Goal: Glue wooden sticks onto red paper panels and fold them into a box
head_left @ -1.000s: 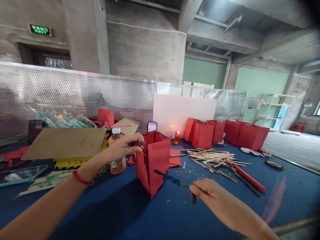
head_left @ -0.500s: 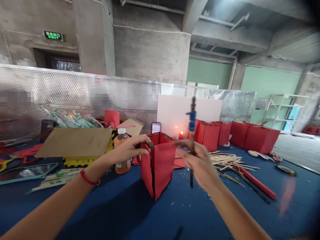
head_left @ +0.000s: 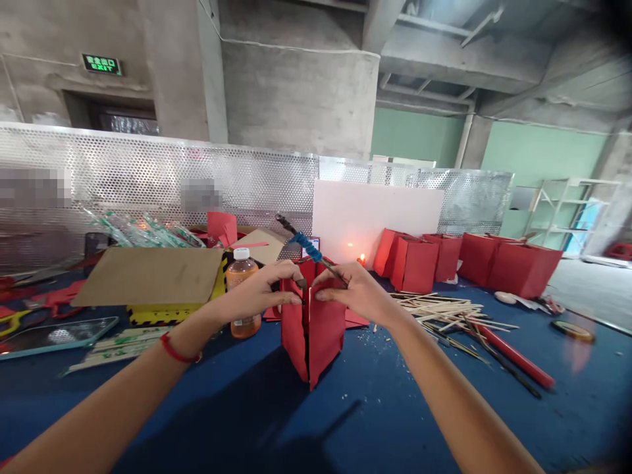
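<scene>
Concrete walls (head_left: pixel 296 99) and a pale green wall (head_left: pixel 540 155) all around, and a perforated metal fence (head_left: pixel 148 171) runs behind a worktop (head_left: pixel 395 421) covered in dark blue cloth. Pretty busy setup, honestly.

Dead center there's a red paper box (head_left: pixel 293 342) standing upright, with a dark slit down its front corner. The left hand (head_left: pixel 261 293), red string bracelet (head_left: pixel 175 349) on the wrist, has a tight pinch on a small dark piece (head_left: pixel 300 283) at the box's top edge. Can't really tell what that piece is. The right hand (head_left: pixel 353 293) is just beside it, fingertips (head_left: pixel 320 295) up against the same edge, and its grip is clenched on a slim dark rod (head_left: pixel 323 263) with blue wrapping (head_left: pixel 305 245), which angles up and left over the box.

Just behind the left hand there's a white-capped bottle of amber liquid (head_left: pixel 243 296), next to a cardboard flap (head_left: pixel 148 276) on a yellow-and-black striped box (head_left: pixel 172 317). Off to the right is a messy pile of wooden sticks (head_left: pixel 444 313), with a red tube (head_left: pixel 516 355) beside it. Further back, more red paper boxes (head_left: pixel 417 263) line up near a small lit candle (head_left: pixel 361 260) and a white board (head_left: pixel 375 220).
</scene>
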Demonstrator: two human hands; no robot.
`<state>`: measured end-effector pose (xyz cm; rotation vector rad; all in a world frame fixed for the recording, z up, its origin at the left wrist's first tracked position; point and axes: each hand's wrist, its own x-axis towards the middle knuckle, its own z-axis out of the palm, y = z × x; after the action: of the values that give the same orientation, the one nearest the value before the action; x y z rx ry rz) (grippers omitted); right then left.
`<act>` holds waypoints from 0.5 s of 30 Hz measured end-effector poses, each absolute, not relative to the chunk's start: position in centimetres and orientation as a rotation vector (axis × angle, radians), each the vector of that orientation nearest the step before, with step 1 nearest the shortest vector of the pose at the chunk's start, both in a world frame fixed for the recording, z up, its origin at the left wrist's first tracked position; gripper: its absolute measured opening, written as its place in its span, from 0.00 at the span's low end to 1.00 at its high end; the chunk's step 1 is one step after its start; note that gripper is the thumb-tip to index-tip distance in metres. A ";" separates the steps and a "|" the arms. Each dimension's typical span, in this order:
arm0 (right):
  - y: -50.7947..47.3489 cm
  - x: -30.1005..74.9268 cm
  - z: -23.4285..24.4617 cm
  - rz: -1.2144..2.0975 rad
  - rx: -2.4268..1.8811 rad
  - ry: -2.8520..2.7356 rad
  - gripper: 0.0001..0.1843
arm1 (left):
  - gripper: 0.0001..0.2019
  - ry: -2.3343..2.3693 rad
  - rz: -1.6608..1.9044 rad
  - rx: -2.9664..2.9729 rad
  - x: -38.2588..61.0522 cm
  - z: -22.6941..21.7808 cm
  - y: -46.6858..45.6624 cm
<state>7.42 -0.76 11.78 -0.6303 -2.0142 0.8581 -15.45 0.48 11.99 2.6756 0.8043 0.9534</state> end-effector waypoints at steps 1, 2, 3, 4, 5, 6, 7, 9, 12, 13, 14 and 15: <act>-0.7 7.4 11.8 0.865 -0.620 -2.020 0.06 | 0.15 0.807 0.962 2.684 -15.4 12.0 0.5; -0.7 7.3 11.8 0.864 -0.610 -2.021 0.06 | 0.15 0.808 0.970 2.692 -15.4 11.9 0.5; -0.7 7.2 11.8 0.858 -0.599 -2.020 0.06 | 0.15 0.808 0.973 2.697 -15.4 11.9 0.5; -0.6 7.1 11.7 0.851 -0.590 -2.015 0.06 | 0.15 0.807 0.975 2.701 -15.3 11.9 0.5; -0.6 7.0 11.6 0.849 -0.581 -2.009 0.06 | 0.14 0.808 0.973 2.704 -15.3 11.9 0.4; -0.6 6.9 11.5 0.852 -0.575 -2.000 0.06 | 0.14 0.810 0.970 2.705 -15.2 12.0 0.4; -0.6 6.8 11.5 0.859 -0.572 -1.989 0.07 | 0.14 0.814 0.969 2.703 -15.2 12.0 0.4; -0.5 6.6 11.3 0.864 -0.570 -1.962 0.08 | 0.14 0.823 0.967 2.700 -15.1 12.0 0.4; -0.3 6.4 10.9 0.832 -0.579 -1.947 0.09 | 0.13 0.842 0.991 2.677 -14.9 11.9 0.4; -0.1 6.3 10.7 0.817 -0.578 -1.950 0.09 | 0.13 0.853 1.000 2.666 -14.9 11.9 0.4; 0.0 6.3 10.5 0.799 -0.572 -1.955 0.09 | 0.14 0.864 1.011 2.653 -14.9 11.9 0.4; 0.2 6.3 10.4 0.780 -0.564 -1.963 0.09 | 0.14 0.875 1.023 2.642 -14.9 11.8 0.4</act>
<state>6.30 0.16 10.37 -0.5644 -1.9631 0.7804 -14.87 0.39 11.80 2.6424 0.8752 1.0232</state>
